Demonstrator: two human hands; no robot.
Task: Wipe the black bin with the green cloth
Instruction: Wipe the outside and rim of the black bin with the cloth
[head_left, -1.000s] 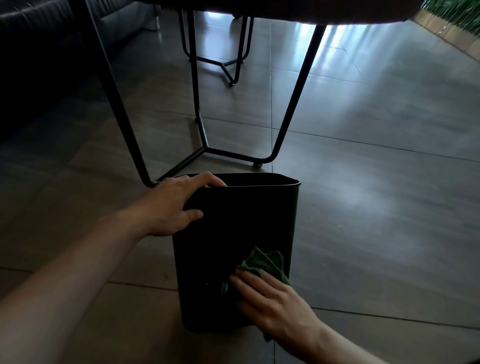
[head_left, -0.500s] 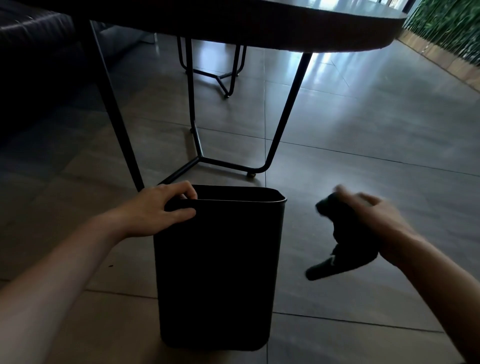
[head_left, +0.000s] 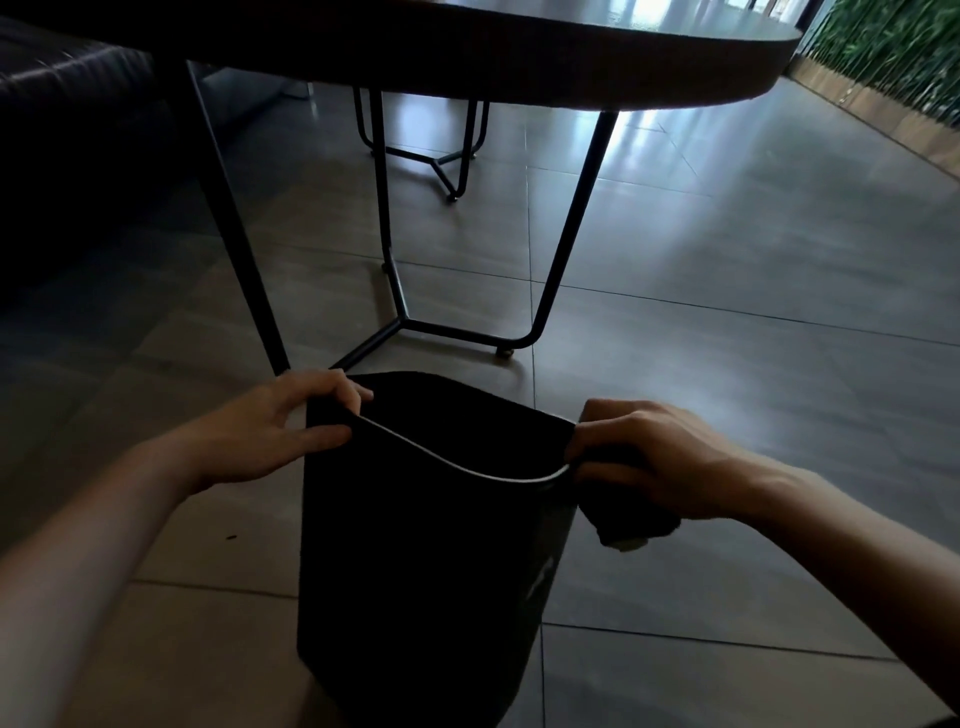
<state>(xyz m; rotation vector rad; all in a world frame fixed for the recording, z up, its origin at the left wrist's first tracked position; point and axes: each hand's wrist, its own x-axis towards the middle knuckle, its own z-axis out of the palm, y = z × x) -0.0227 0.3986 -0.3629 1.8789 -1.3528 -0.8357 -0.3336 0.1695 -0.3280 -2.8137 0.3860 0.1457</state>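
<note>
The black bin (head_left: 421, 561) stands on the tiled floor, turned so one corner faces me, its open top visible. My left hand (head_left: 280, 431) grips the bin's rim at the far left corner, fingers curled over the edge. My right hand (head_left: 654, 462) is at the bin's right corner rim and holds the green cloth (head_left: 631, 525), which looks almost black in this dim light and hangs bunched below my palm against the bin's right side. The inside of the bin is too dark to see into.
A dark round table (head_left: 519, 57) on thin black metal legs (head_left: 566, 239) stands just behind the bin. A dark sofa (head_left: 78, 156) fills the left. Open tiled floor (head_left: 753, 322) stretches to the right, with green plants (head_left: 893, 52) at the far right.
My right hand came off the bin's front face, swung out to the right with the cloth, then returned to the bin's right rim corner. The bin has rotated; the left hand stayed on the rim.
</note>
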